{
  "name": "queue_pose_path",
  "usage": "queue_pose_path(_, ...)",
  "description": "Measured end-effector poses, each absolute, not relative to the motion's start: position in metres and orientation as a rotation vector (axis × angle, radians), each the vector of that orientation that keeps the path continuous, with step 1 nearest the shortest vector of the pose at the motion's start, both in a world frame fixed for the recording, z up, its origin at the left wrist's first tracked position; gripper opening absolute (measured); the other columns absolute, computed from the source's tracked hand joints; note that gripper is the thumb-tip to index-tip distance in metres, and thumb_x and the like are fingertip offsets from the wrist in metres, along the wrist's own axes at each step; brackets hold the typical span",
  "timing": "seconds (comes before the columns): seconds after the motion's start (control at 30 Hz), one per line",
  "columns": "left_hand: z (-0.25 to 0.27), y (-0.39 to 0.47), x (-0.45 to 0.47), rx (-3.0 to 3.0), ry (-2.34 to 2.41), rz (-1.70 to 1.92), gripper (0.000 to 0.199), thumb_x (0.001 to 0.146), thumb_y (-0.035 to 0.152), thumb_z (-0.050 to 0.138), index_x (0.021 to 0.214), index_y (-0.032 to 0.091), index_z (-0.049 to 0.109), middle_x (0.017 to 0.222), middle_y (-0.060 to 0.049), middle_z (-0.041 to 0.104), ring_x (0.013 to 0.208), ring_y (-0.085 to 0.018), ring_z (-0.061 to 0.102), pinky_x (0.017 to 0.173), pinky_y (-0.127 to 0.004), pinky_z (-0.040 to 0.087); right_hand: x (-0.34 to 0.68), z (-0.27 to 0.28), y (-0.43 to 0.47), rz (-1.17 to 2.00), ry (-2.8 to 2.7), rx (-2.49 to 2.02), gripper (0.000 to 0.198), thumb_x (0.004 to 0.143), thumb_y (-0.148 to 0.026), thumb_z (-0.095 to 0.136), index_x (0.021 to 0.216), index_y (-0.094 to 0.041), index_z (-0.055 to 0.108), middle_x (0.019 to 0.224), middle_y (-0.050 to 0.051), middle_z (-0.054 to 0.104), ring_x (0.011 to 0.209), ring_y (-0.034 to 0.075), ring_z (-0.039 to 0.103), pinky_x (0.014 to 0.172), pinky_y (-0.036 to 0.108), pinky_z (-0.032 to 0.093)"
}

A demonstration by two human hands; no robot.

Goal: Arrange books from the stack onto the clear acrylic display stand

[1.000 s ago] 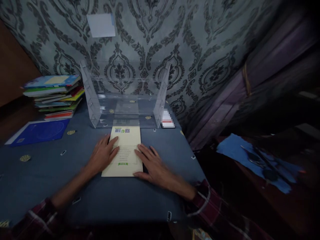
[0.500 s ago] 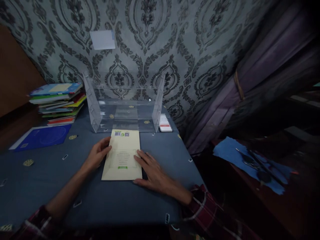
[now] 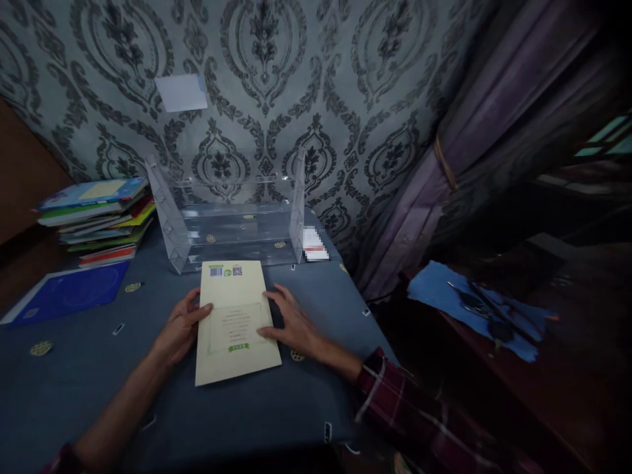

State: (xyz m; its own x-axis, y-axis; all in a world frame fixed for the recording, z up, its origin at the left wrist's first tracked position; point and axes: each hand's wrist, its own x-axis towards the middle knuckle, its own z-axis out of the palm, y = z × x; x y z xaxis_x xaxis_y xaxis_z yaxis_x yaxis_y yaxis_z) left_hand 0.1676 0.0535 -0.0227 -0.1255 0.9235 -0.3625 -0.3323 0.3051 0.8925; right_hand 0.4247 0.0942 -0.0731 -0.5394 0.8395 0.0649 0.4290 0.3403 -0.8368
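A thin cream book [image 3: 237,365] lies between my hands with its back cover up, showing a barcode, a QR code and a green label. Its near edge looks slightly raised and turned. My left hand [image 3: 180,326] grips the left edge, thumb on the cover and fingers partly hidden beneath. At the right edge, my right hand [image 3: 293,326] has its thumb and index finger on the cover; the remaining fingers are partly hidden. Just beyond the book stands a clear plastic rack [image 3: 172,240] with tiered shelves.
A pile of books [image 3: 101,210] stands at the back left, with a blue book [image 3: 74,293] lying before it. A blurred white item [image 3: 315,245] sits right of the rack. Beyond the table's right edge, a blue cloth [image 3: 429,289] carries dark tools. A purple curtain [image 3: 419,204] hangs behind.
The book has come nearer to me and away from the rack, tilting slightly. My right hand has shifted from lying flat over its edge to holding the side. The view has swung right.
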Motion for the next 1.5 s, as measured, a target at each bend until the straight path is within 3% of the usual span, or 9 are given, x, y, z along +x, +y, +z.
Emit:
queue_pose_path(0.2,-0.011,0.052,0.169,0.672,1.241,1.233,0.078,0.054,0.025,0.095,0.121,0.019,0.056,0.095,-0.009,0.08,0.087,-0.032,0.078,0.069,-0.035,0.065,0.41,-0.07,0.115,1.431,-1.773,-1.057,0.104,0.072,-0.031,0.086,0.158,-0.019,0.028,0.129,0.015,0.065,0.107,0.028,0.068,0.098,0.052,0.054)
queue_pose_path(0.3,-0.006,0.052,0.171,0.684,1.283,1.212,0.087,0.048,0.027,0.098,0.124,0.02,0.055,0.094,-0.009,0.08,0.087,-0.035,0.078,0.066,-0.037,0.065,0.408,-0.074,0.117,1.649,-1.654,-0.93,0.082,0.072,-0.034,0.086,0.142,-0.017,0.045,0.105,0.008,0.075,0.096,0.026,0.072,0.089,0.047,0.057)
queue_pose_path(0.43,-0.005,0.055,0.171,0.739,1.297,1.19,0.09,0.052,0.036,0.097,0.129,0.024,0.053,0.101,-0.01,0.08,0.095,-0.039,0.076,0.068,-0.042,0.066,0.409,-0.077,0.117,1.703,-1.562,-0.826,0.056,0.069,-0.043,0.088,0.109,-0.02,0.056,0.097,0.005,0.076,0.092,0.024,0.074,0.085,0.042,0.059)
queue_pose_path(0.6,-0.002,0.069,0.168,0.908,1.316,1.22,0.085,0.056,0.046,0.093,0.13,0.028,0.057,0.111,-0.011,0.078,0.105,-0.044,0.073,0.072,-0.045,0.066,0.411,-0.064,0.119,1.445,-1.574,-0.751,0.046,0.078,-0.044,0.082,0.109,-0.021,0.055,0.103,0.005,0.076,0.094,0.023,0.073,0.089,0.041,0.059)
queue_pose_path(0.83,0.015,0.082,0.169,1.301,1.32,1.383,0.059,0.063,0.048,0.089,0.114,0.026,0.07,0.105,-0.004,0.079,0.119,-0.043,0.064,0.099,-0.053,0.057,0.418,-0.042,0.124,1.099,-1.64,-0.716,0.023,0.093,-0.039,0.062,0.109,-0.023,0.058,0.108,0.006,0.07,0.098,0.022,0.069,0.078,0.034,0.06)
queue_pose_path(0.97,0.011,0.081,0.162,1.726,1.263,1.269,0.033,0.076,0.051,0.078,0.099,0.028,0.08,0.112,-0.008,0.078,0.118,-0.038,0.066,0.109,-0.054,0.049,0.425,-0.048,0.126,0.873,-1.669,-0.679,0.013,0.094,-0.033,0.061,0.101,-0.023,0.062,0.109,0.007,0.069,0.108,0.023,0.068,0.095,0.038,0.056)
queue_pose_path(1.07,-0.006,0.077,0.156,2.033,1.228,1.069,0.036,0.081,0.05,0.073,0.112,0.032,0.08,0.13,-0.007,0.073,0.132,-0.037,0.059,0.12,-0.056,0.036,0.429,-0.061,0.125,0.782,-1.764,-0.667,0.01,0.095,-0.033,0.063,0.097,-0.023,0.065,0.116,0.009,0.07,0.12,0.024,0.065,0.105,0.041,0.051)
queue_pose_path(1.23,-0.039,0.066,0.147,2.237,1.301,0.71,0.043,0.095,0.037,0.057,0.138,0.039,0.064,0.151,-0.001,0.058,0.146,-0.03,0.046,0.127,-0.058,0.018,0.432,-0.082,0.122,0.741,-1.979,-0.676,0.008,0.098,-0.023,0.059,0.102,-0.023,0.066,0.124,0.012,0.068,0.125,0.024,0.062,0.105,0.044,0.051)
queue_pose_path(1.5,-0.055,0.064,0.139,2.342,1.286,0.445,0.053,0.096,0.024,0.053,0.146,0.04,0.055,0.16,-0.001,0.046,0.151,-0.028,0.039,0.124,-0.053,0.029,0.438,-0.094,0.134,0.608,-2.254,-0.653,0.024,0.1,-0.018,0.051,0.114,-0.023,0.07,0.13,0.013,0.065,0.133,0.026,0.055,0.11,0.05,0.049)
